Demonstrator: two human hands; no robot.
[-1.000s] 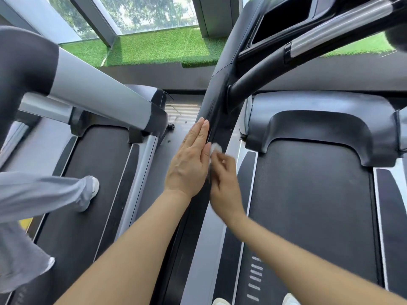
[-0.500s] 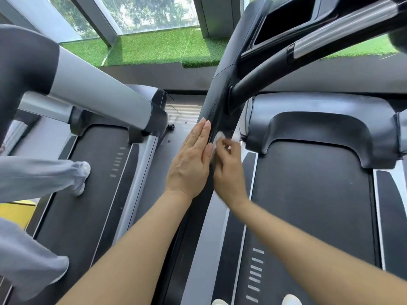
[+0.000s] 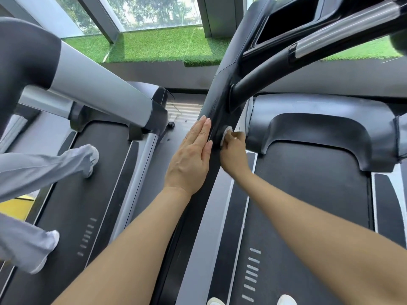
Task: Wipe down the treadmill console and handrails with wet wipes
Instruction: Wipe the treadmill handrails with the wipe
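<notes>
Right hand [image 3: 234, 153] has slid its pinched wipe [image 3: 226, 132] up the black post [image 3: 217, 111]; left hand [image 3: 192, 159] (fingers flat) braces it. Risk: small wad slipping, leaving patches unwiped.

Bright daylight is coming in through the windows [image 3: 154, 12] at the top, washing out the trees beyond them. A soft sheen is showing along the silver handrail [image 3: 343, 29] and the grey upright [image 3: 99, 89]. Shadows are lying faint and diffuse. The wide lens is bending straight lines near the edges, and fine detail is looking slightly soft.
</notes>
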